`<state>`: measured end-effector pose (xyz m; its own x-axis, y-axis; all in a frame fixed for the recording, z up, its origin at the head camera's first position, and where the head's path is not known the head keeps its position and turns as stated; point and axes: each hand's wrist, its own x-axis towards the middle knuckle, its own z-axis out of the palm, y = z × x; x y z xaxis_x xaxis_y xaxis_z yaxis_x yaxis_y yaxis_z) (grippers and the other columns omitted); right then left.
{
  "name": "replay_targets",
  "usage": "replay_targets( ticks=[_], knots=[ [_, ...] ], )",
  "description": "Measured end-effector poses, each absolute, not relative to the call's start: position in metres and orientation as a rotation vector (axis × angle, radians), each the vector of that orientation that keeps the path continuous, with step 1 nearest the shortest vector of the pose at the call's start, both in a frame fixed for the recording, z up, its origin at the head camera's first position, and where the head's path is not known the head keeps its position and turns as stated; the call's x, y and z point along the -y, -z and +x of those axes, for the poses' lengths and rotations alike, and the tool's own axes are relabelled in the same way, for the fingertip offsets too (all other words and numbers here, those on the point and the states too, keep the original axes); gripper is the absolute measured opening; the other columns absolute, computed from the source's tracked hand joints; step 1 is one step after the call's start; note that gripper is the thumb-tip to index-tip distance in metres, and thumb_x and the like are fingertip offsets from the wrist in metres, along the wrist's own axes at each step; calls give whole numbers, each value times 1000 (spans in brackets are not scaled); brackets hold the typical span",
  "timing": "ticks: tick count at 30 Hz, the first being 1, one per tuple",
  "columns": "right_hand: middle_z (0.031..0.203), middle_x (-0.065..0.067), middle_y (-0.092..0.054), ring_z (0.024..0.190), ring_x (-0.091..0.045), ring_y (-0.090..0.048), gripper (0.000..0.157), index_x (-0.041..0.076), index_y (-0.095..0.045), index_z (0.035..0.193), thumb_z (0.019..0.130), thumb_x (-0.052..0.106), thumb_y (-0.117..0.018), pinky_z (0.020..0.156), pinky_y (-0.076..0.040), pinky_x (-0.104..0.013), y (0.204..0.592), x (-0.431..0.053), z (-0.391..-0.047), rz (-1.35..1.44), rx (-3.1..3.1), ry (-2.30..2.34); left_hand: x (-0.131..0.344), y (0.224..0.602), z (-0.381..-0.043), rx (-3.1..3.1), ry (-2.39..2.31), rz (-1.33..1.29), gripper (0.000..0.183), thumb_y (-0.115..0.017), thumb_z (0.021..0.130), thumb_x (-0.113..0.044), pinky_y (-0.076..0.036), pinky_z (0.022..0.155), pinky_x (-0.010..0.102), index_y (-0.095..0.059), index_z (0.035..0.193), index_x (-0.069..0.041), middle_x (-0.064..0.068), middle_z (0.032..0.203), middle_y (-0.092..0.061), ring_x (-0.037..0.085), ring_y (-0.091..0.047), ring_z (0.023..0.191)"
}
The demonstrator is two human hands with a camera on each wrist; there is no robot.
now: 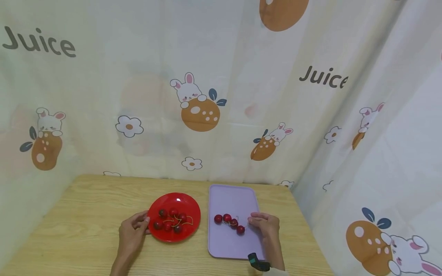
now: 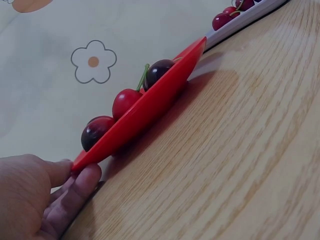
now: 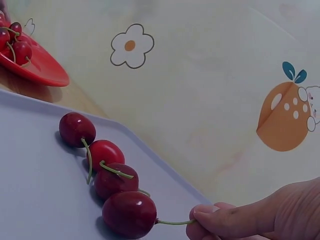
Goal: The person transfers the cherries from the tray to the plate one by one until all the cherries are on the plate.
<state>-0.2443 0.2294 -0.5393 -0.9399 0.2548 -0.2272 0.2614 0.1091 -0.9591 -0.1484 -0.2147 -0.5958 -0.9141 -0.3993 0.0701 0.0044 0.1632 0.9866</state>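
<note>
A red plate bearing several dark and bright red cherries lies left of centre on the table. My left hand holds its left rim; in the left wrist view the thumb is above the rim and fingers are below. To the right is a lilac tray with a slanting row of several cherries. My right hand, over the tray's right edge, pinches the stem of the nearest cherry between thumb and fingertips. That cherry sits at the row's near end, close against its neighbour.
The wooden table extends around the plate and tray. A printed curtain with rabbits and fruit hangs behind it and along the right side. A black strap crosses my right wrist. A narrow strip of wood separates plate and tray.
</note>
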Motion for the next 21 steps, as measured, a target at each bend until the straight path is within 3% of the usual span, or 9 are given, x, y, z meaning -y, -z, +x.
replay_targets(
  ticks=[13, 21],
  knots=[
    [85, -13, -83, 71, -7, -77, 39, -20, -70, 122, 87, -10, -84, 65, -65, -15, 544, -233, -236, 498, -2262, 2135, 216, 595, -150, 2150, 1806, 391, 33, -66, 107, 0, -72, 68, 28, -68, 139, 7, 30, 121, -74, 3, -74, 77],
    [87, -6, -85, 74, -6, -78, 37, -13, -73, 125, 91, -2, -85, 67, -64, -16, 541, -236, -238, 528, -2201, 2147, 216, 595, -149, 2151, 1794, 378, 33, -68, 106, -1, -71, 66, 26, -69, 138, 7, 31, 121, -74, 1, -73, 77]
  ],
)
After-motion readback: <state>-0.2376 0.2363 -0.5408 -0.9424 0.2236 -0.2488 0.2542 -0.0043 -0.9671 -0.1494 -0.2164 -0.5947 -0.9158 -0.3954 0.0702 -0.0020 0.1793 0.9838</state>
